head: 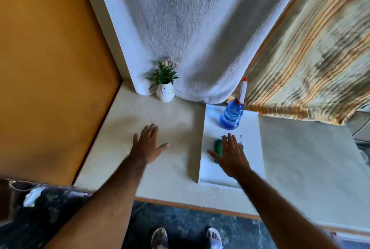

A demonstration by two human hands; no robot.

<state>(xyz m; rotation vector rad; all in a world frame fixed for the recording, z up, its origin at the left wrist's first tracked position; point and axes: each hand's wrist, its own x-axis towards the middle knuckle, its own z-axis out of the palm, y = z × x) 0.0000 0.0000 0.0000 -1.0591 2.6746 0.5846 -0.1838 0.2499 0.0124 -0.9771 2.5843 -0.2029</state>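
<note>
Both hands were out over the table [140, 112], palms down.

Left hand [148, 144]: grip apart, fingers straight and close together, thumb out to the right. It was over bare tabletop with nothing in it. Couldn't tell if it touched the surface or hovered just above.

Right hand [232, 154]: grip apart too, fingers straight and slightly spread, thumb out to the left, over the green cloth [218, 146]. The palm hid the cloth's right part; only a left strip showed, between thumb and index. Contact unclear: on it or just above, couldn't call it. Not clamped on it.

The cloth sat on a white board [250, 124], about mid-length, near its left edge. The board lay flat on the table, right of centre. A blue spray bottle [230, 116] with a white-and-red nozzle stood upright at the board's far end, beyond the right fingertips and apart from the cloth. There were a few dark specks [240, 136] on the board just past the fingertips, too small to identify.

Far left corner of the table: a small plant [164, 74] in a white vase [165, 93], upright, well apart from both hands. A white towel [190, 38] hung behind it down to the table. A striped curtain [310, 58] hung to the right of that, behind the bottle. An orange panel [50, 58] closed off the table's left side. The person's sandals [159, 236] were on the dark floor [190, 226] below the near edge.
</note>
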